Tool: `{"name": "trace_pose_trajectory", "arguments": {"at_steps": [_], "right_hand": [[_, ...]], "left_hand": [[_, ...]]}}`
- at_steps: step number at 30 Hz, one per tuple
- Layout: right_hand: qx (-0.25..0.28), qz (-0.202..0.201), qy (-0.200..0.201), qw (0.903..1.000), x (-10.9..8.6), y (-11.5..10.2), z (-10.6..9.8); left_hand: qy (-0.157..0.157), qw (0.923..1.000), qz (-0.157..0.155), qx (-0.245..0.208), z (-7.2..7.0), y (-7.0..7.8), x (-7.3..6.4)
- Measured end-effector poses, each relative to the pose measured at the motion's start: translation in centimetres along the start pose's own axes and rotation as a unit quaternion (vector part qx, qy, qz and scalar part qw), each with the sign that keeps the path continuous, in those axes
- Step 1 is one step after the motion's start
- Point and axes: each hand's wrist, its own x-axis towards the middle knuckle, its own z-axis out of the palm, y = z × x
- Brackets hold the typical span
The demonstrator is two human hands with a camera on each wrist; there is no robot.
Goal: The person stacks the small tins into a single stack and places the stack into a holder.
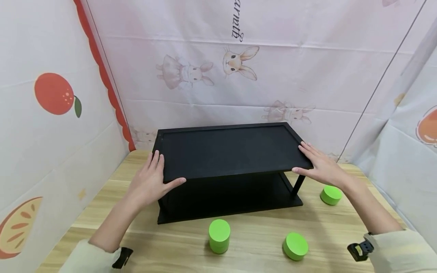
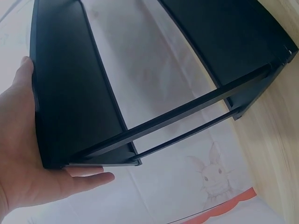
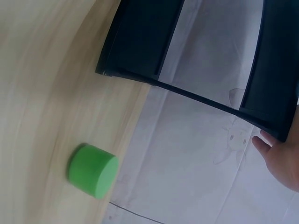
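A black two-tier rack (image 1: 225, 151) stands on the wooden table, its upper board held up by thin side posts. My left hand (image 1: 148, 185) rests on the upper board's front left corner, fingers straight along the side edge and thumb on the front edge. On the opposite corner lies my right hand (image 1: 321, 165), its fingers extended over the right edge and its thumb at the front. The left wrist view shows the left hand (image 2: 37, 158) against the board's end; part of the right hand (image 3: 282, 158) appears in the right wrist view.
A green cylinder (image 1: 219, 236) stands before the rack. Another green cylinder (image 1: 295, 246) is at front right, and a third green cylinder (image 1: 331, 195) is right of the rack, under my right forearm. Printed cloth walls (image 1: 205, 30) enclose the table (image 1: 184, 242) behind and at both sides.
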Motion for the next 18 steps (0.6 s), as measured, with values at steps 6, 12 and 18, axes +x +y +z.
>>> {"name": "trace_pose_trajectory", "arguments": {"at_steps": [6,12,18], "right_hand": [[-0.003,0.001,0.007,1.0000,-0.14,-0.25,0.18],[0.001,0.003,0.010,0.9999,0.07,-0.11,0.42],[-0.002,0.004,0.003,1.0000,0.26,0.11,0.19]], "left_hand": [[-0.009,0.9998,-0.010,-0.017,0.09,-0.12,0.36],[-0.010,0.9990,-0.031,-0.030,0.33,0.00,0.65],[-0.011,0.9989,-0.036,-0.030,0.27,0.02,1.04]]}}
